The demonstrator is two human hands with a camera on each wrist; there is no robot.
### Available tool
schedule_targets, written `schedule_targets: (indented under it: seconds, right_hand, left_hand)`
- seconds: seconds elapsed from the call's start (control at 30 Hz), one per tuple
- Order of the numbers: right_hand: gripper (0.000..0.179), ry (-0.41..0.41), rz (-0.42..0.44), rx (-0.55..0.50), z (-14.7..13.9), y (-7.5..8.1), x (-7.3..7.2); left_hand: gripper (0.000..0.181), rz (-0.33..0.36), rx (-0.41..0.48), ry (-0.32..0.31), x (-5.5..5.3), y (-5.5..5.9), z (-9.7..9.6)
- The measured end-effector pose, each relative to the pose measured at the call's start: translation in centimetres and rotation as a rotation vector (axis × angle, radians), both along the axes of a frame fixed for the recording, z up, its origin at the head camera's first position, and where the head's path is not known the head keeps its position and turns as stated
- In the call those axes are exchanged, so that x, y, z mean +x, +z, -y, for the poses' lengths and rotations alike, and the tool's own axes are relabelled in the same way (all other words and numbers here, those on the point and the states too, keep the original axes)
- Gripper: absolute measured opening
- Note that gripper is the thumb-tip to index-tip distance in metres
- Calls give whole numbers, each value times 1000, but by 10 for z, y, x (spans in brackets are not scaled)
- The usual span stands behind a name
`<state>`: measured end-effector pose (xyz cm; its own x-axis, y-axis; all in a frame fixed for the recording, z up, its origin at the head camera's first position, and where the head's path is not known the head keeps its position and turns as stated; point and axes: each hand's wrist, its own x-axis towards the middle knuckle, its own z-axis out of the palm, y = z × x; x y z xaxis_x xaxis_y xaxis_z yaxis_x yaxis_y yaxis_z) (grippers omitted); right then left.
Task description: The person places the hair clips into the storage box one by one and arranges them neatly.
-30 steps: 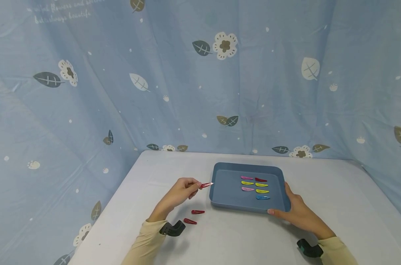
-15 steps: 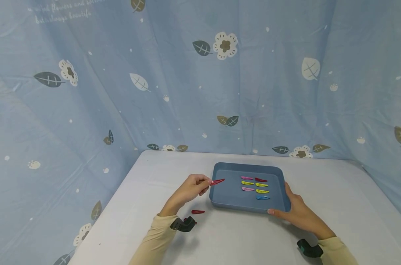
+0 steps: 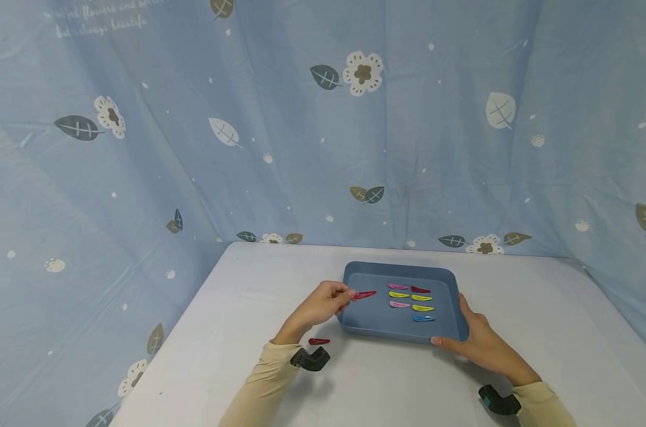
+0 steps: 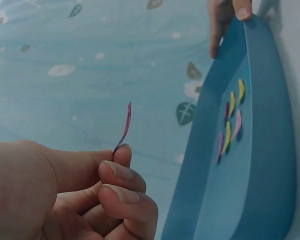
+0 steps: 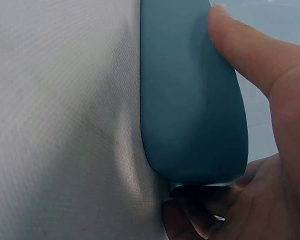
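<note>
My left hand (image 3: 321, 305) pinches a red snap hair clip (image 3: 364, 295) by one end between thumb and index finger, above the left part of the blue tray (image 3: 373, 323). In the left wrist view this clip (image 4: 128, 120) points upward from the fingertips. My right hand (image 3: 482, 341) holds the tray by its near right corner; in the right wrist view the thumb (image 5: 240, 42) lies at the rim and the fingers reach around the end wall. Inside the tray lie two columns of clips: pink (image 3: 398, 286), yellow (image 3: 399, 295) and light pink (image 3: 399, 305); then red (image 3: 421, 289), two yellow (image 3: 422, 308) and blue (image 3: 423, 318).
Another red clip (image 3: 319, 341) lies on the white table (image 3: 269, 279), left of the tray and close to my left wrist. A dark wrist camera (image 3: 310, 359) sits on the left sleeve. Behind the table hangs a blue patterned curtain (image 3: 301, 154).
My left hand has moved right, carrying the red hair clip from outside the tray's left rim to over the tray. One red clip on the table is now hidden behind the left wrist.
</note>
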<state>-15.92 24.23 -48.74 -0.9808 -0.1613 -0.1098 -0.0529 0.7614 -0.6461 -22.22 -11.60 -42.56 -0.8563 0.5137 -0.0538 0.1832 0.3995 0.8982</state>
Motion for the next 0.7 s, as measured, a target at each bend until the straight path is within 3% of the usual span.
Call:
schedule_targets:
  seconds: [0.7]
  right_hand:
    - [130, 3, -6, -20, 0, -1, 0]
  left_hand:
    - [36, 8, -20, -20, -9, -10, -34]
